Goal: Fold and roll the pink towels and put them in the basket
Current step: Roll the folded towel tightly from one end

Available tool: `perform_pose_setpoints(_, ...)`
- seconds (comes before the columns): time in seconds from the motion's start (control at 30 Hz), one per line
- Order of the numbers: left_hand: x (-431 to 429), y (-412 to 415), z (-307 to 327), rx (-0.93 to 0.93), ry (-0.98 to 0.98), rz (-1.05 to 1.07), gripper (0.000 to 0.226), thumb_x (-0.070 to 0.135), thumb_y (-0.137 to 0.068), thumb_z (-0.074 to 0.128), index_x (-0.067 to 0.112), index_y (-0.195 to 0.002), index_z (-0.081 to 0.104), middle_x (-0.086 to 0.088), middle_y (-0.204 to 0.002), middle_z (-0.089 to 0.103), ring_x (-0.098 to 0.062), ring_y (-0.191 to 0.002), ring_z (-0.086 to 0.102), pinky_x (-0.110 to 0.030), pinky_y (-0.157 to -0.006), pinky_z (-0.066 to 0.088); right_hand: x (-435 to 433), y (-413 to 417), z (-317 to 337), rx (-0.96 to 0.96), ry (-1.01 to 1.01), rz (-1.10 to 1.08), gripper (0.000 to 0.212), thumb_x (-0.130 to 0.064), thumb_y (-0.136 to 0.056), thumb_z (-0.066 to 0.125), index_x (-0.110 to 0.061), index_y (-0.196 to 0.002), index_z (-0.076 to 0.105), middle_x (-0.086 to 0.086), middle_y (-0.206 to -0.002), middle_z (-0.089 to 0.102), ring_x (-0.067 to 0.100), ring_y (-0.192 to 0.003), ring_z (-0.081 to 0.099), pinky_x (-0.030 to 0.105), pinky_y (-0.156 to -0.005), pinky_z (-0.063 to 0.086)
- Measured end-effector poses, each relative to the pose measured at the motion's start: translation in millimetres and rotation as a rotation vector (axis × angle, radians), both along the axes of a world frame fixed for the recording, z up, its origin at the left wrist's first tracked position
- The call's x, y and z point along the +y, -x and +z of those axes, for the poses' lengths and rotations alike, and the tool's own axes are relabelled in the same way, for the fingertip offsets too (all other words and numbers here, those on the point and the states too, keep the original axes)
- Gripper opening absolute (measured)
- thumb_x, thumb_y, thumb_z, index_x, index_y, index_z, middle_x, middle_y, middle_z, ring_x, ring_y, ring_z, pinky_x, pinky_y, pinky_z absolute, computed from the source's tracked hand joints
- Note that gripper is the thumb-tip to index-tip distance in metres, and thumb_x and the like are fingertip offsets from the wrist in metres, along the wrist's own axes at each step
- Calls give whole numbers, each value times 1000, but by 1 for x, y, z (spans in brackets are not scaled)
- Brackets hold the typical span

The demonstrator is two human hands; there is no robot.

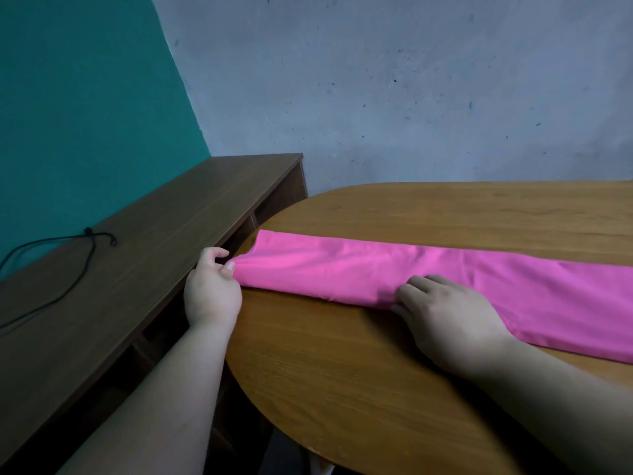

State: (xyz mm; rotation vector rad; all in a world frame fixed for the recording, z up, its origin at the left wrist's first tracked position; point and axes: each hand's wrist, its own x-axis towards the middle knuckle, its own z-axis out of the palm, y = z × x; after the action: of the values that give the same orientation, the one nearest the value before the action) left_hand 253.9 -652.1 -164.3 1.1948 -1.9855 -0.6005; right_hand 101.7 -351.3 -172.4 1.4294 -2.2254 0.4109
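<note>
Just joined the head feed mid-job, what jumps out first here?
A long folded pink towel stretches across the wooden table, running out of frame at right. The left hand pinches its left end; the right hand grips its near edge. A black cable lies on the sideboard at left.

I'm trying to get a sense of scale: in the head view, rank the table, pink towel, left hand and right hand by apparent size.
1. Table
2. Pink towel
3. Right hand and left hand: the right looks bigger, but it sits nearer the camera, so unranked.
</note>
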Motion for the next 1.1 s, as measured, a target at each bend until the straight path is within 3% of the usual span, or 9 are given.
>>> perform_pose_setpoints(0.2, 1, 0, 1, -50, -14, 44, 19, 27, -104, 45, 32, -118, 57, -6, -111, 63, -24, -91, 61, -44, -79, 56, 1, -1, 1, 24, 8, 76, 13, -29, -89, 68, -21, -80, 65, -3, -75, 63, 24, -67, 61, 36, -51, 53)
perform_pose_setpoints(0.37, 4, 2, 3, -139, -4, 47, 25, 32, -100, 52, 24, -124, 56, -4, -106, 67, -29, -117, 53, -43, -80, 48, 3, -1, 3, 9, -13, 90, 16, -36, -87, 62, -23, -79, 65, -4, -79, 62, 22, -73, 58, 38, -61, 54)
perform_pose_setpoints(0.47, 4, 2, 2, -188, 20, 51, 24, 23, -99, 54, 24, -123, 57, -6, -114, 66, -30, -114, 57, -45, -80, 51, 3, -2, 3, 28, -19, 102, 15, -33, -88, 61, -23, -78, 64, -4, -76, 60, 21, -69, 57, 37, -56, 53)
perform_pose_setpoints(0.67, 6, 2, 3, -173, 50, 92, 30, 12, -100, 51, 23, -128, 56, -7, -126, 58, -30, -102, 63, -38, -66, 47, 1, -5, 6, 67, -42, 131, 15, -27, -81, 76, -22, -76, 64, -4, -71, 58, 20, -60, 56, 35, -44, 50)
perform_pose_setpoints(0.83, 9, 0, 7, -139, 56, 70, 29, 17, -98, 54, 23, -126, 57, -6, -132, 49, -29, -119, 54, -42, -84, 51, 3, -6, 8, 70, -110, 154, 17, -35, -90, 66, -24, -77, 65, -6, -73, 57, 18, -62, 55, 32, -48, 50)
perform_pose_setpoints(0.9, 16, 1, 11, -183, 221, -49, 25, 24, -96, 60, 24, -121, 60, -2, -134, 47, -25, -129, 46, -45, -99, 50, 5, -7, 16, -5, -152, 138, 31, -45, -94, 47, -28, -78, 66, -9, -76, 59, 16, -67, 56, 31, -53, 51)
perform_pose_setpoints(0.97, 31, 13, 23, -234, 327, -314, 23, 31, -97, 60, 26, -119, 63, 5, -137, 48, -20, -138, 39, -44, -111, 41, 0, -5, 27, -115, -203, 76, 42, -52, -96, 31, -29, -84, 65, -10, -84, 61, 15, -78, 58, 33, -65, 54)
perform_pose_setpoints(1.03, 53, 33, 38, -377, 227, -647, 32, 40, -99, 56, 31, -129, 60, 13, -146, 46, -10, -144, 33, -36, -116, 30, -15, 6, 37, -224, -291, -12, 45, -50, -98, 26, -27, -93, 64, -8, -97, 64, 18, -95, 58, 37, -85, 52)
perform_pose_setpoints(1.1, 70, 53, 44, -648, 138, -870, 48, 51, -100, 50, 39, -146, 46, 16, -159, 30, -6, -149, 20, -34, -118, 20, -33, 19, 42, -321, -394, -75, 40, -47, -101, 32, -26, -108, 65, -2, -116, 65, 21, -112, 56, 37, -101, 45)
